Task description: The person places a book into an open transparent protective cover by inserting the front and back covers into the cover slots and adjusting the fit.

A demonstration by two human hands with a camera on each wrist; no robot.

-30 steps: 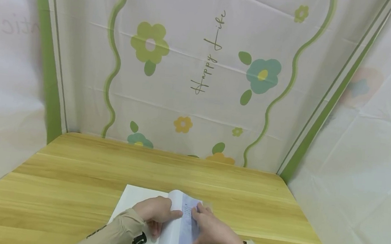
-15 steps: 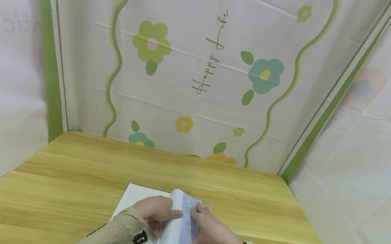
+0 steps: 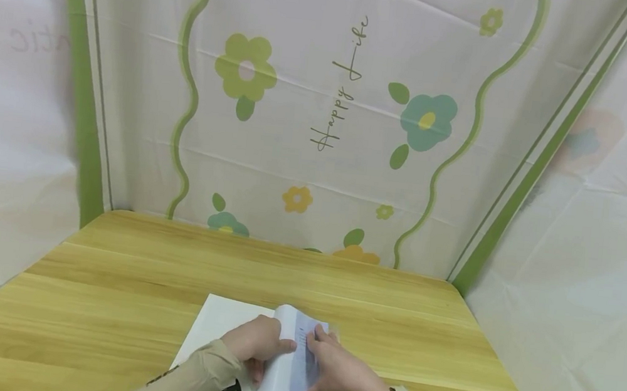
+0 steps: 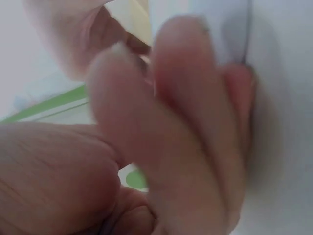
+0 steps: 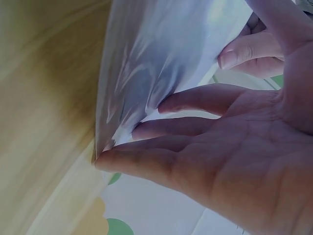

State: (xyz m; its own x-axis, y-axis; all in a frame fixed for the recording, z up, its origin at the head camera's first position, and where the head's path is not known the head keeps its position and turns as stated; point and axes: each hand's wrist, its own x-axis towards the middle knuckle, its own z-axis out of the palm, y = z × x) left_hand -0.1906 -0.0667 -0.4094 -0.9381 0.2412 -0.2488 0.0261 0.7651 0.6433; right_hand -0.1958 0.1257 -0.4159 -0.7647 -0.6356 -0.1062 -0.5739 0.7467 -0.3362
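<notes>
1. Open book [image 3: 228, 319]. Located at bottom centre of the head view, its lower end cut off by the frame edge. Long axis runs up the frame, nearly vertical; top edge points toward the upper centre, and the left edge slants from lower left up to the right.
2. White page, the book's left part, lying flat on the table.
3. Curled leaf [image 3: 272, 383], white, at the book's middle. Bent into a rounded ridge; the ridge runs the same way as the book's long axis.
4. Bluish page [image 3: 305, 368], right of the ridge, with small print near its top, too small to read.
5. Transparent film [image 5: 142, 63], creased and glossy, in the upper middle of the right wrist view.
6. Left hand [image 3: 260, 339]. Grips the curled leaf, thumb laid over the ridge, fingers bent on its left side; fingers blurred in the left wrist view.
7. Right hand [image 3: 339, 368]. Fingers extended and spread, fingertips touching the film, thumb on the bluish page. The hands are apart, one either side of the ridge.
8. Beige sleeves, one per arm, lower edge of the head view.
9. Table [image 3: 170, 270], yellowish wood grain.
10. Cloth backdrop [image 3: 290, 143], white, flower-printed, lettered "Happy Life", upper frame.
</notes>
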